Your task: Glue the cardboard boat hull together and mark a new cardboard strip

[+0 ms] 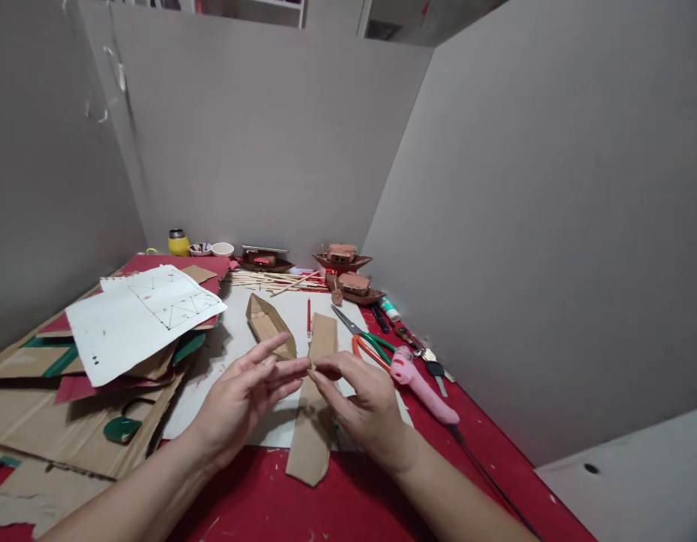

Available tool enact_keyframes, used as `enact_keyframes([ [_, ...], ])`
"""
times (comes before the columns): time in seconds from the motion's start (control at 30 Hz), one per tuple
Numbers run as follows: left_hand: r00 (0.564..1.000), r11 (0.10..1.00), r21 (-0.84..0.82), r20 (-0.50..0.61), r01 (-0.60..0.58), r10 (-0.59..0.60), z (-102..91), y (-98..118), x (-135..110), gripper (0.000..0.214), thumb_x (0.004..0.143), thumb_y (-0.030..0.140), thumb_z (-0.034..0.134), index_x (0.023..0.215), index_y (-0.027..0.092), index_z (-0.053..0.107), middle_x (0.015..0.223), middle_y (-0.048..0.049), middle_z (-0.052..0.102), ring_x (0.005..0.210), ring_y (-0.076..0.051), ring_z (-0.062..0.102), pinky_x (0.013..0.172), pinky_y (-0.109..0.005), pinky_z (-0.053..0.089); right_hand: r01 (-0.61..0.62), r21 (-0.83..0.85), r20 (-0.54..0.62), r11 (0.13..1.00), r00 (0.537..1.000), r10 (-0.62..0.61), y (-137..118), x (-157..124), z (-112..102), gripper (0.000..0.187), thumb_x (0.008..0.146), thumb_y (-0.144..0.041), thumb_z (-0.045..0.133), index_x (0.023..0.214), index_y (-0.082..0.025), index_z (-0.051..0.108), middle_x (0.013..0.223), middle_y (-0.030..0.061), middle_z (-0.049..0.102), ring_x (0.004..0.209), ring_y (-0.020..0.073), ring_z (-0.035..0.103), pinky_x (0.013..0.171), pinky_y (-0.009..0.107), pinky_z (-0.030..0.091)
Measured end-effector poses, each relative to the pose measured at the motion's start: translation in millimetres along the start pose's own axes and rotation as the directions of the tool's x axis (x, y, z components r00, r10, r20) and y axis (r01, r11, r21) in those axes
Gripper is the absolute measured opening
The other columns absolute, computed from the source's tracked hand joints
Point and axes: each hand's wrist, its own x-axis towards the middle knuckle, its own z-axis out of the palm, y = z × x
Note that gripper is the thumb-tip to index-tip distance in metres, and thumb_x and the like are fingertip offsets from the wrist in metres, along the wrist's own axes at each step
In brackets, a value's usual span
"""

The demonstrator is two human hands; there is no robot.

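My left hand (pixel 244 395) is open, palm turned up, its fingers stretched toward my right hand. With thumb and fingertips pinched together, my right hand (pixel 363 403) meets the tip of a left finger; whatever may be in the pinch is too small to make out. Beneath both hands lies a long cardboard strip (pixel 308 452), partly covered by them. Just beyond my left fingers sits a small cardboard boat hull (pixel 268 324). A red pencil (pixel 308 316) rests on the white sheet (pixel 229 316) past the hands.
Scissors (pixel 354 327) and a corded pink glue gun (pixel 424 388) lie to the right. Paper with drawn lines (pixel 150 316) tops stacked cardboard (pixel 38 421) at left. Thin wooden sticks (pixel 269 281) and finished model boats (pixel 342 258) stand at the back, near grey partitions (pixel 258 135).
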Motion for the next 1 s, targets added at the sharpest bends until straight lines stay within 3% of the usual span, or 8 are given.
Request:
enact_keyframes([
  [0.3, 1.0, 1.0, 0.018, 0.008, -0.007, 0.007, -1.3, -4.8, -0.5, 0.06, 0.084, 0.025, 0.063, 0.14, 0.011, 0.044, 0.111, -0.0186, 0.071, 0.118, -0.028, 0.059, 0.106, -0.042, 0.038, 0.064, -0.115, 0.035, 0.991, 0.998, -0.06, -0.2, -1.9, 2.1, 0.012, 0.092, -0.014, 0.051, 0.093, -0.019, 0.061, 0.08, 0.0058, 0.071, 0.073, 0.0169, 0.066, 0.066, 0.028, 0.051],
  [0.6, 0.998, 0.992, 0.12, 0.047, -0.039, 0.034, -2.1, -13.0, -2.7, 0.062, 0.085, 0.032, 0.066, 0.141, 0.017, 0.045, 0.119, -0.0139, 0.069, 0.127, -0.027, 0.052, 0.11, -0.041, 0.035, -0.022, -0.141, 0.047, 0.99, 0.998, 0.029, 2.9, -7.4, 9.1, 0.011, 0.089, -0.013, 0.051, 0.082, -0.019, 0.058, 0.072, 0.0034, 0.065, 0.064, 0.0151, 0.06, 0.062, 0.026, 0.044],
  [0.8, 0.991, 0.969, 0.229, 0.118, -0.095, 0.069, -1.0, -18.6, -9.1, 0.058, 0.09, 0.037, 0.059, 0.144, 0.026, 0.042, 0.139, -0.0106, 0.056, 0.133, -0.025, 0.045, 0.112, -0.041, 0.033, -0.072, -0.112, 0.033, 0.991, 0.997, 0.076, 8.3, -7.8, 14.6, 0.013, 0.089, -0.014, 0.049, 0.079, -0.019, 0.056, 0.07, 0.0019, 0.062, 0.063, 0.0151, 0.059, 0.06, 0.025, 0.042],
  [1.0, 0.976, 0.91, 0.386, 0.202, -0.153, 0.078, 3.3, -22.9, -14.1, 0.068, 0.084, 0.048, 0.063, 0.145, 0.033, 0.037, 0.154, -0.0056, 0.036, 0.143, -0.025, 0.027, 0.114, -0.041, 0.029, -0.143, -0.091, -0.01, 0.986, 0.99, 0.142, 11.5, -5.5, 15.0, 0.014, 0.088, -0.017, 0.051, 0.076, -0.019, 0.055, 0.067, 0.0006, 0.062, 0.06, 0.0148, 0.059, 0.057, 0.025, 0.042],
])
